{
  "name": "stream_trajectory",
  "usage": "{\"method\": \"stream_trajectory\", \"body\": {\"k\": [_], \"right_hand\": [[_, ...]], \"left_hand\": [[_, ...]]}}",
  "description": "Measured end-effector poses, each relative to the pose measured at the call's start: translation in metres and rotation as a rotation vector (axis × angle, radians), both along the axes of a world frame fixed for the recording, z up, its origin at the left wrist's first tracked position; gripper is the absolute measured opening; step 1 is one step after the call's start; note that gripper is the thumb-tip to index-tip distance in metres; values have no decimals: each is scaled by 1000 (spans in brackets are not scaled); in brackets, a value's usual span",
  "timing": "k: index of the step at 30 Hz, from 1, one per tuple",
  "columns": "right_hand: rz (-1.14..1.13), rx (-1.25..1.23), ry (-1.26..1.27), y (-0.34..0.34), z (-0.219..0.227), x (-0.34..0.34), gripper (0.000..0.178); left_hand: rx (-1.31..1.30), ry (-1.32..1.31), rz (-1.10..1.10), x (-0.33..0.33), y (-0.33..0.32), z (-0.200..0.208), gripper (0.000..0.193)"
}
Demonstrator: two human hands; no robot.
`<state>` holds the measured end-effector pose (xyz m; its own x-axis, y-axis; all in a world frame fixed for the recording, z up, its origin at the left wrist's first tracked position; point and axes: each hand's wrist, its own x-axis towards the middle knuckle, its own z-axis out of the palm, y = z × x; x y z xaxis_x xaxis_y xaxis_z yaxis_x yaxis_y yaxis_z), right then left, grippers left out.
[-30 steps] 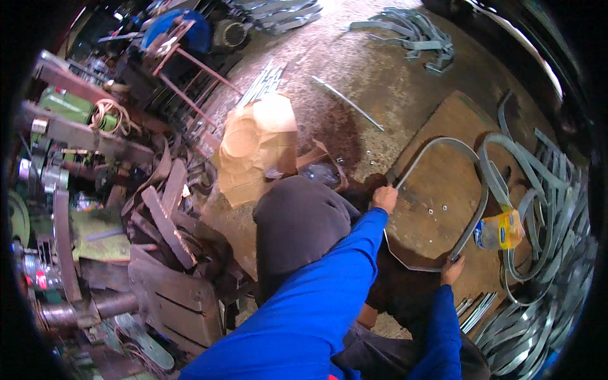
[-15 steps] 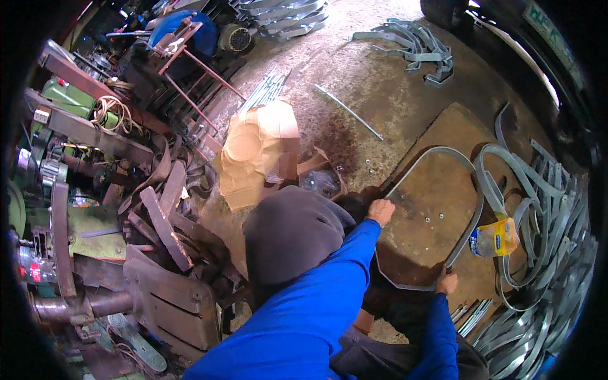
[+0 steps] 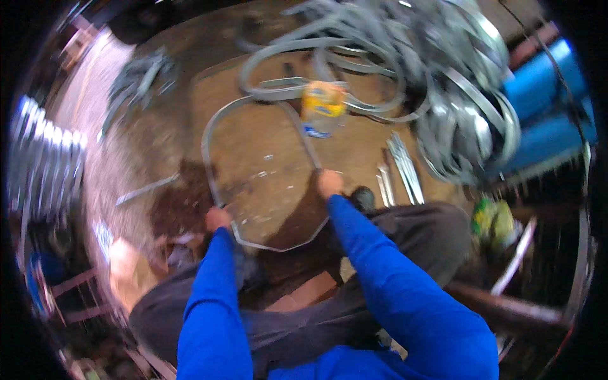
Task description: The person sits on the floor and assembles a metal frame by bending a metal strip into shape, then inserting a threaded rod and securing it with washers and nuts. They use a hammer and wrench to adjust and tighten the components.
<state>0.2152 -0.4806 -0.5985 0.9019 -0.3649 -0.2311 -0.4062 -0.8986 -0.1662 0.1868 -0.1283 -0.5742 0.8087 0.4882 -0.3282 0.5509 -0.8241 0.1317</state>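
A bent flat metal band forms a rounded loop (image 3: 278, 249) with an angular near end, over a brown board (image 3: 253, 142) in front of my knees. My left hand (image 3: 218, 218) is closed around its left side. On its right side my right hand (image 3: 330, 183) is also closed around the band. Inside the loop, a few small pale pieces, apparently nuts (image 3: 263, 174), lie on the board. A yellow and clear plastic packet (image 3: 324, 106) sits just beyond the loop's right side. The picture is blurred by motion.
Curved metal bands (image 3: 465, 107) are heaped at the far right, beside blue drums (image 3: 544, 120). Several thin metal rods (image 3: 405, 168) lie right of my right hand. More bands (image 3: 142, 79) lie at the far left. A cardboard box (image 3: 130, 269) stands by my left knee.
My view has swung to the right, so the loop now appears left of centre and the blue drums have come into sight. Both hands still grip the loop's sides.
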Motion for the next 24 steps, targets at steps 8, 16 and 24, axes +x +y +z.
{"method": "stream_trajectory", "body": {"k": [8,16,24], "right_hand": [[-135,246,-24,48,22,-30,18],[333,220,-620,60,175,53,25],[671,101,-156,-47,296,106,44]], "left_hand": [[164,8,-188,23,74,15,29],[402,-467,-963,196,228,182,45],[377,-346,-828,215,74,282,41]]}}
